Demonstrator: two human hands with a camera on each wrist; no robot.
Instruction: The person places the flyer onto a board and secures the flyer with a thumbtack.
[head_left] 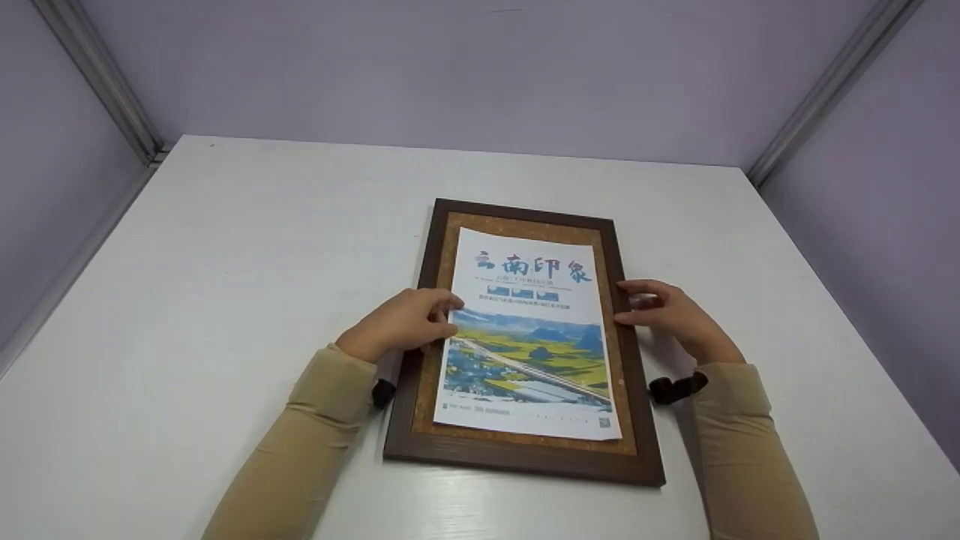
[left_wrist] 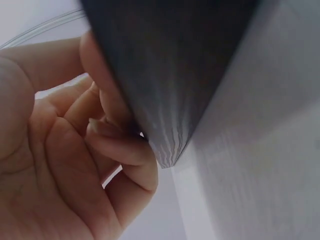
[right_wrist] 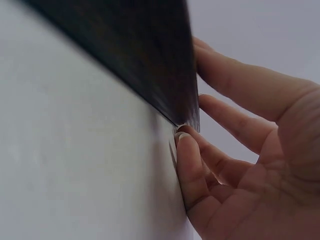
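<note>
Both left hand (head_left: 400,321) and right hand (head_left: 681,316) grip the frame (head_left: 525,458) by its edges, table (head_left: 262,270) extending outward.

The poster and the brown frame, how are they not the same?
The poster is white with a colourful picture; the frame is plain dark brown. The frame is bigger, and the poster lies inside its border. The poster is a thin sheet, while the frame is thick. Both are longer than they are wide.
</note>
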